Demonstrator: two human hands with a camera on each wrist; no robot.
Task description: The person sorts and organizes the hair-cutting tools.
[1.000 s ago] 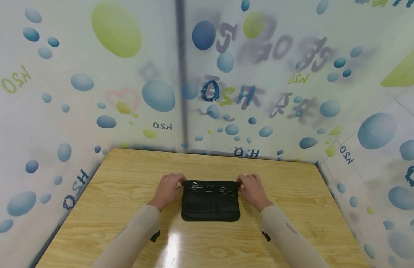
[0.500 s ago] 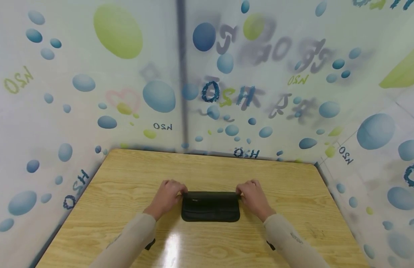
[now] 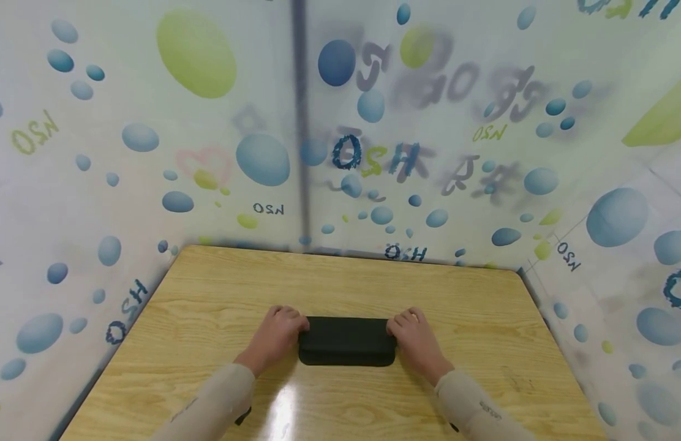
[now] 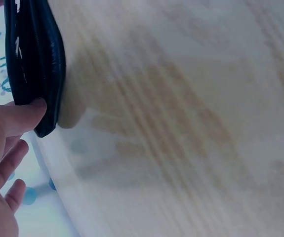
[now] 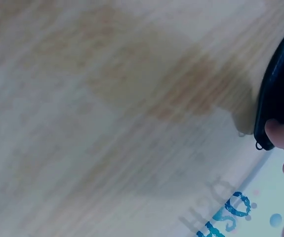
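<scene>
A black leather-like tool case [image 3: 347, 340] lies on the wooden table in the head view, its upper part folded forward over its lower part. At its left end my left hand [image 3: 280, 334] pinches the folded edge; the left wrist view shows the thumb on the case's [image 4: 53, 54] black side and a gap between the two layers, with bits of shiny metal inside. My right hand [image 3: 417, 340] pinches the opposite end. In the right wrist view a small metal ring hangs at the corner of the case [image 5: 275, 94], close to the thumb. The scissors-like tools inside are hidden from the head view.
The light wooden table [image 3: 236, 275] spreads around the case on all sides. Pale walls [image 3: 263, 92] with blue and green drop shapes stand behind it and at both sides.
The case lay unfolded with metal scissors showing inside. Both hands have brought its far edge forward and down, over the tools, and now only the plain black outside shows from above.
</scene>
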